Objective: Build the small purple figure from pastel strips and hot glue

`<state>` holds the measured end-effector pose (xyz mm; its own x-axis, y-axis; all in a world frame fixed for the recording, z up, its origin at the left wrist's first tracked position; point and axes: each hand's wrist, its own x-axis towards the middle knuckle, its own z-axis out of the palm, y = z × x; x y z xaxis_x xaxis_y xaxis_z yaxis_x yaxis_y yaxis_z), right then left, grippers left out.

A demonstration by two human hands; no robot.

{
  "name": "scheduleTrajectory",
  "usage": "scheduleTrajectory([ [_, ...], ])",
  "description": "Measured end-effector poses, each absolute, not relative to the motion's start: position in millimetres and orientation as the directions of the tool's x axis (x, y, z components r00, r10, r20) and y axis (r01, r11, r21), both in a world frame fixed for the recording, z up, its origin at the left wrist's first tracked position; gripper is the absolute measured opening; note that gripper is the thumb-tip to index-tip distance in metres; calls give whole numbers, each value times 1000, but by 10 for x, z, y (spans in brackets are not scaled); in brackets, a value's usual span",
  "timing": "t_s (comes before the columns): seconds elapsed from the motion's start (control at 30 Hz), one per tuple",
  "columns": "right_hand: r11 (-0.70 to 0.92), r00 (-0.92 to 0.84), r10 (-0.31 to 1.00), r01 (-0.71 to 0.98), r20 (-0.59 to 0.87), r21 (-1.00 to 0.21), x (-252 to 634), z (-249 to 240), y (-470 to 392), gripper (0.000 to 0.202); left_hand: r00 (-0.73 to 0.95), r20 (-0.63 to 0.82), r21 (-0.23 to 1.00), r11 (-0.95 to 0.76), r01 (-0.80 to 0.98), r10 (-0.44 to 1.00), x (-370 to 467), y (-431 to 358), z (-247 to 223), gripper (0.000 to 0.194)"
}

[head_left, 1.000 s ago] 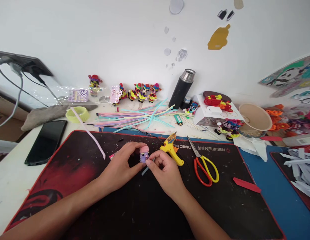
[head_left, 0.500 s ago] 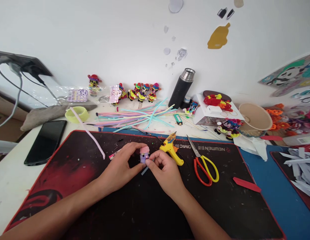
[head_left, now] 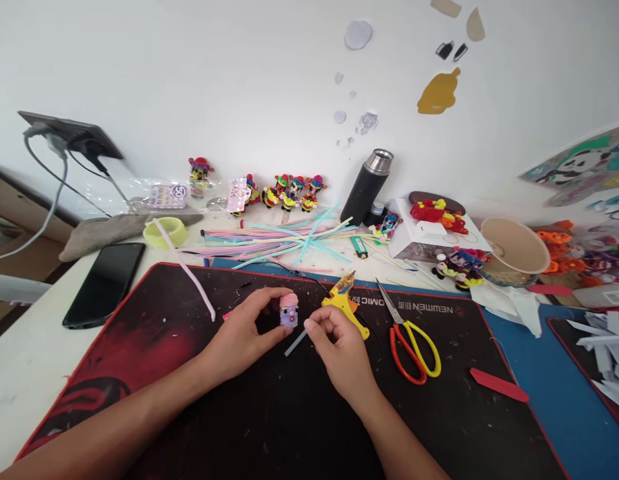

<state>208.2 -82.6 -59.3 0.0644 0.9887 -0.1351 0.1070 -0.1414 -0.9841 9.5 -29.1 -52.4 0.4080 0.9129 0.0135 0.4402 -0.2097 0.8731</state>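
My left hand (head_left: 244, 327) holds a small pink-topped purple doll (head_left: 288, 312) between thumb and fingers, its dark-eyed front turned outward. A short gap to the right, my right hand (head_left: 336, 337) has thumb and forefinger pinched together. Whatever may be in that pinch is too small to see. Behind this hand lies a yellow glue gun (head_left: 345, 303), partly covered. A greyish glue stick (head_left: 296, 344) lies in line with it, below the doll. Scissors (head_left: 413, 340) with red and yellow handles rest to the right on the black mat (head_left: 269, 413).
Pastel pipe cleaners (head_left: 279, 237) lie in a pile behind the mat. One pink pipe cleaner (head_left: 189, 273) crosses a yellow tape roll (head_left: 172, 233). A phone (head_left: 104, 283), a black flask (head_left: 366, 190), several colourful dolls (head_left: 289, 193) and a red strip (head_left: 499, 385) surround the work area.
My right hand has drawn back a little from the doll, leaving a gap between them. The doll stays in my left hand. The whole view has shifted slightly.
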Motion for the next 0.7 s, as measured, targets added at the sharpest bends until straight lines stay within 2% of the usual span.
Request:
scheduleTrajectory([
  [0.23, -175, 56, 984, 53, -172, -983, 2126, -608, -853, 34, 350, 103, 844, -269, 465, 931, 46, -222, -506, 45],
  [0.5, -186, 47, 982, 57, -183, -981, 2089, -619, -866, 44, 310, 113, 859, -250, 447, 944, 30, -202, -539, 44],
  [0.7, -188, 32, 982, 25, -187, -982, 2069, -622, -866, 43, 303, 117, 841, -257, 477, 946, 26, -204, -540, 44],
])
